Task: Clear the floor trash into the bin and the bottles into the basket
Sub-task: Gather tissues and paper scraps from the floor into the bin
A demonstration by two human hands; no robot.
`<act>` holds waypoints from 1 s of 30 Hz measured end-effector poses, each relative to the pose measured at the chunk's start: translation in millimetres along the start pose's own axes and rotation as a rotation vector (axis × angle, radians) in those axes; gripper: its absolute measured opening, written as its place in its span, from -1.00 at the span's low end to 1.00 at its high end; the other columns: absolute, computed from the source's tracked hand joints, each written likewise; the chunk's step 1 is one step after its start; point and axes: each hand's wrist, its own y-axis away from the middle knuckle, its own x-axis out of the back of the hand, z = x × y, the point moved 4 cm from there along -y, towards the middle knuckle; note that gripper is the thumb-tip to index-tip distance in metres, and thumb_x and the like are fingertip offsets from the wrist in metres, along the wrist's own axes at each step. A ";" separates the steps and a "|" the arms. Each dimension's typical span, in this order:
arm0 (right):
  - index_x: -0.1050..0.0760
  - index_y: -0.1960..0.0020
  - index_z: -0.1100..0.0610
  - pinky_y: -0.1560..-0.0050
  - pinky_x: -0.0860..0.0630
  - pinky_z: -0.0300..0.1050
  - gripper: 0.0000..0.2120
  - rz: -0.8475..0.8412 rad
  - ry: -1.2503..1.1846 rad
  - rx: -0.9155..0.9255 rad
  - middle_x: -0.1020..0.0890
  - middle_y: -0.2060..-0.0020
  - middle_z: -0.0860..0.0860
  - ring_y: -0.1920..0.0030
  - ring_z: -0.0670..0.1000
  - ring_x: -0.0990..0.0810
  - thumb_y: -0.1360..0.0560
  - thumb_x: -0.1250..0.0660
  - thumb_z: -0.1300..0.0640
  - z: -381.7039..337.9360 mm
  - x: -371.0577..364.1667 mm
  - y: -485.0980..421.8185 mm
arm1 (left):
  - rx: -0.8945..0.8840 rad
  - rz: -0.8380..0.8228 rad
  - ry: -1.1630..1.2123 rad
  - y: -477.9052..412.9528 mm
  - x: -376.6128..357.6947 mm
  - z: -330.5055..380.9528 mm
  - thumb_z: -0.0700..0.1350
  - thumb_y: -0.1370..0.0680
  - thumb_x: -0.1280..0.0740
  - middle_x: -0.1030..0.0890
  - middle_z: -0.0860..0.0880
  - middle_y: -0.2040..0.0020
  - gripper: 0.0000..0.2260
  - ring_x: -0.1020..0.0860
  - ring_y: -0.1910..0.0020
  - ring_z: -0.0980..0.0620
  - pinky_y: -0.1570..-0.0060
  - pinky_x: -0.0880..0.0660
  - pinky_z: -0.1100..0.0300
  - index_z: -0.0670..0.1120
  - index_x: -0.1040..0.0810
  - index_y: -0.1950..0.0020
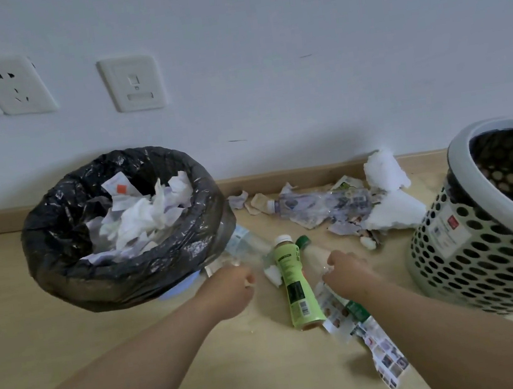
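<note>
Right hand grip on green-capped bottle; left hand grip unclear; tan floor.

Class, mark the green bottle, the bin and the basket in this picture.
green bottle [294, 274], head view, middle of its body.
bin [102, 278], head view, black bag over its front wall.
basket [475, 262], head view, its perforated side wall.

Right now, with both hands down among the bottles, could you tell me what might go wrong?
The printed paper label strip seems to trail loose from the clear green-capped bottle that the right hand grips, so it may end up in the white perforated basket. The black-bagged bin is heaped with paper, so more trash may spill.
</note>
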 end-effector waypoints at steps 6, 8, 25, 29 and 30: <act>-0.02 -0.45 0.05 -0.27 -0.31 0.06 -0.41 -0.039 0.091 -0.143 -0.33 -0.35 0.16 -0.33 0.21 -0.32 -0.51 -0.21 0.06 39.4 -24.9 -0.3 | 0.016 -0.028 0.110 -9.9 -30.2 37.3 -0.15 -0.55 -0.16 -0.49 -0.09 -0.23 -0.71 -0.49 -0.16 -0.11 -0.03 -0.41 0.14 -0.07 -0.40 -0.27; 0.02 -0.45 0.07 -0.28 -0.38 0.07 -0.30 -0.080 0.018 -0.167 -0.40 -0.30 0.17 -0.29 0.20 -0.40 -0.45 -0.30 0.03 42.5 -30.7 -2.2 | 0.004 0.003 0.110 -11.3 -37.8 54.5 -0.15 -0.55 -0.17 -0.42 -0.10 -0.27 -0.67 -0.45 -0.19 -0.13 -0.07 -0.42 0.10 -0.05 -0.37 -0.32; -0.06 -0.38 0.09 -0.23 -0.43 0.13 -0.19 -0.163 -0.213 -0.208 -0.48 -0.18 0.11 -0.22 0.17 -0.44 -0.24 -0.37 -0.01 32.1 -61.6 0.8 | -0.026 0.116 -0.297 -12.2 -69.1 41.2 -0.11 -0.54 -0.20 -0.26 -0.10 -0.38 -0.73 -0.29 -0.30 -0.14 -0.16 -0.35 0.02 -0.04 -0.39 -0.25; 0.03 -0.45 0.02 -0.20 -0.47 0.15 -0.16 -0.184 -0.211 -0.145 -0.45 -0.20 0.15 -0.19 0.21 -0.49 -0.33 -0.40 0.07 18.7 -66.9 -2.9 | -0.035 0.014 -0.045 -17.8 -80.1 41.1 -0.14 -0.52 -0.18 -0.18 -0.10 -0.43 -0.57 -0.36 -0.27 -0.16 -0.21 -0.40 0.00 0.10 -0.29 -0.38; -0.03 -0.43 0.05 -0.19 -0.48 0.14 -0.21 -0.197 -0.200 -0.145 -0.44 -0.19 0.15 -0.18 0.21 -0.49 -0.33 -0.39 0.07 17.5 -68.6 -2.5 | -0.019 -0.046 0.005 -17.7 -83.7 42.6 -0.13 -0.52 -0.17 -0.17 -0.11 -0.43 -0.56 -0.38 -0.27 -0.17 -0.23 -0.40 -0.01 0.12 -0.28 -0.40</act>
